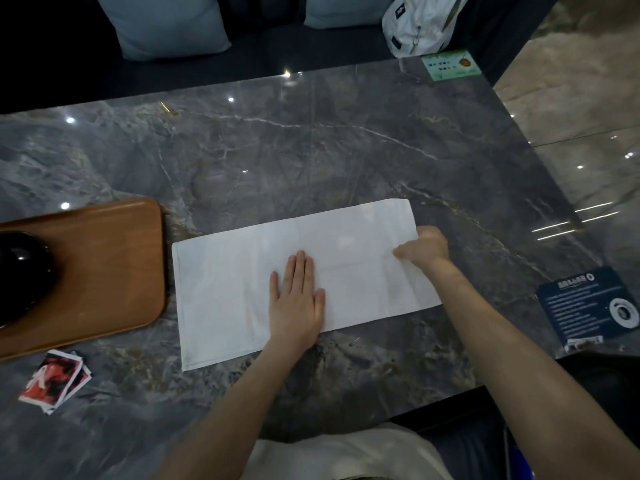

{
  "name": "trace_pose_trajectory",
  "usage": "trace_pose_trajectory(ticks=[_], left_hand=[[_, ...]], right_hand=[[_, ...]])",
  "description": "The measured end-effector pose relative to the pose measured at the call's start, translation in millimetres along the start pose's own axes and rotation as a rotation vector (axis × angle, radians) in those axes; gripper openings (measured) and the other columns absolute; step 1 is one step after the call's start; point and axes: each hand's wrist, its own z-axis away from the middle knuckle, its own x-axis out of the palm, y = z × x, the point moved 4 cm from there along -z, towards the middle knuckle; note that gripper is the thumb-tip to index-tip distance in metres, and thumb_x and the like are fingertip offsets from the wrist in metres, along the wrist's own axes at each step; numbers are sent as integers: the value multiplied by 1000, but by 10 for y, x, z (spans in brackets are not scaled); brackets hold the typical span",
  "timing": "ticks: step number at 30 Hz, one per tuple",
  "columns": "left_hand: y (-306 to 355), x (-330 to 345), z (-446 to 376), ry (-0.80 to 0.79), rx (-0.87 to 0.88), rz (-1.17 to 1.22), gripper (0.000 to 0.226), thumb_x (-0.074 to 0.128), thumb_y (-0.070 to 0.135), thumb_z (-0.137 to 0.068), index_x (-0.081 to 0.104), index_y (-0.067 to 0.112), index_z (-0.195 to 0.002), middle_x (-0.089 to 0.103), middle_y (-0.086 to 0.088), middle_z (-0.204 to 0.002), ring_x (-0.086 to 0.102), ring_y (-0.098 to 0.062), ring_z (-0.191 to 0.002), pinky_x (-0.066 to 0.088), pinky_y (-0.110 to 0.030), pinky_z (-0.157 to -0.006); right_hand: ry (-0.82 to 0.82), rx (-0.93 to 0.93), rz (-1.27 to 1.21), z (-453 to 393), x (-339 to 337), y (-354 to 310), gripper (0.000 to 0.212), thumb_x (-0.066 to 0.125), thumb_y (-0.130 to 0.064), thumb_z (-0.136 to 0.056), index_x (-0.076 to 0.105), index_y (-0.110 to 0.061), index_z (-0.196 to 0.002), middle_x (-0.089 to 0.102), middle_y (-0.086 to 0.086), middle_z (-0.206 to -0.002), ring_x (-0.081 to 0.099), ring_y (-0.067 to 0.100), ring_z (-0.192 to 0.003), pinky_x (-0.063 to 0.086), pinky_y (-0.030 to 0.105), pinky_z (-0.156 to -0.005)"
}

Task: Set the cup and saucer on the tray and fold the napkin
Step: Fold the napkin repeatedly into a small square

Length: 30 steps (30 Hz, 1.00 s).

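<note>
A white napkin (228, 292) lies folded into a long rectangle on the grey marble table, slanting up to the right. My left hand (298, 299) rests flat on its middle, fingers together and pointing away from me. My right hand (424, 247) pinches the napkin's right end between thumb and fingers. At the left edge sits a wooden tray (104, 271) with rounded corners. On it stands a shiny black cup (20, 271), partly cut off by the frame. No saucer can be made out under it.
A small stack of red-printed cards (55, 379) lies below the tray. A dark blue card (588, 303) sits near the table's right edge, a green card (450, 64) at the far corner. Cushions (166, 26) and a white bag (419, 22) lie on the seat behind.
</note>
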Motion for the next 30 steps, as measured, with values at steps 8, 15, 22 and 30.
trace_pose_trajectory(ticks=[8, 15, 22, 30], left_hand=[[18, -41, 0, -68, -15, 40, 64, -1, 42, -89, -5, 15, -146, -9, -1, -158, -11, -14, -144, -11, -39, -115], [94, -628, 16, -116, -151, 533, 52, 16, 38, -99, 5, 22, -147, -3, 5, -158, -5, -11, -145, -6, -41, -117], [180, -1262, 360, -67, -105, 1101, 70, 61, 22, -84, 21, 38, -140, 44, 15, -134, 44, 1, -115, 37, -22, -99], [-399, -1166, 504, 136, -329, 955, 52, 36, 2, -93, 32, 21, -141, 50, 2, -137, 47, -12, -123, 29, -1, -86]], right_hand=[[-38, -306, -61, 394, -48, -429, 23, 57, -12, -81, 56, -1, -101, 58, 6, -91, 55, 23, -82, 43, 34, -68], [-239, -490, -104, 857, 109, -999, 33, 54, -10, -87, 51, -8, -120, 59, 5, -107, 58, 19, -88, 51, 25, -60], [-432, -517, -108, 1212, 573, -1365, 20, 47, 2, -86, 55, -5, -103, 65, 12, -74, 65, 17, -51, 58, 32, -48], [-513, -605, -12, 1415, 1018, -1643, 17, 52, -31, -90, 62, -21, -98, 69, 1, -79, 66, 22, -78, 51, 31, -67]])
